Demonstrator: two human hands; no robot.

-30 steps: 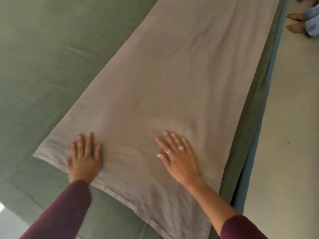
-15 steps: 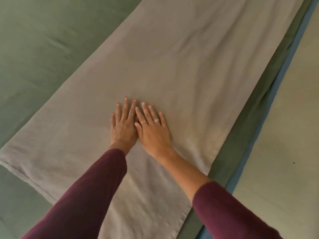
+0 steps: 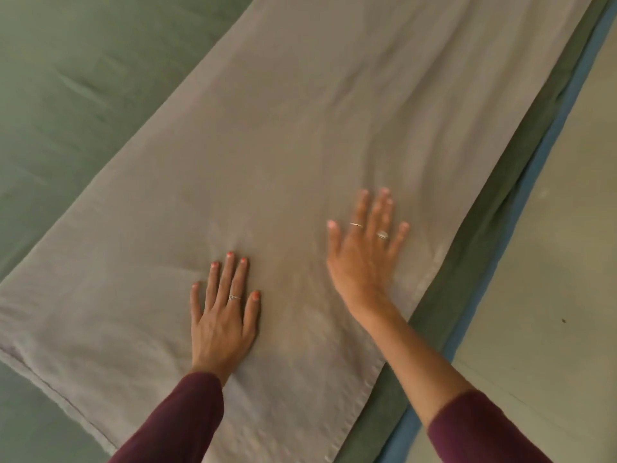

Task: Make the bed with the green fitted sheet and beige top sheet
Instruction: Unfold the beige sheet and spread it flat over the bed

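- The beige top sheet (image 3: 300, 145) lies as a long folded strip running from the lower left of the frame to the upper right, flat on the green fitted sheet (image 3: 83, 95), which shows in the upper left, along the lower left corner, and as a darker band beside the strip's right edge.
- The left hand (image 3: 222, 315) rests palm down on the beige top sheet at lower centre; its fingers (image 3: 224, 275) are straight and slightly spread, the thumb out to the right, and the cloth lies under the whole hand with small puckers just beyond the fingertips.
- The right hand (image 3: 362, 259) lies palm down on the same sheet, to the right of and higher in the frame than the left, apart from it; its fingers (image 3: 380, 215) are straight and fanned, somewhat blurred, pointing toward the top of the frame, with long soft creases in the cloth running up from them.
- The little finger of the right hand is near the strip's right edge, still on the beige cloth.
- The strip's hemmed near end crosses the bottom of the frame, below both wrists.
- Both arms wear dark maroon sleeves (image 3: 173, 426).
- A blue edge (image 3: 541, 155) borders the bed on the right, with the pale floor (image 3: 551, 312) beyond it.
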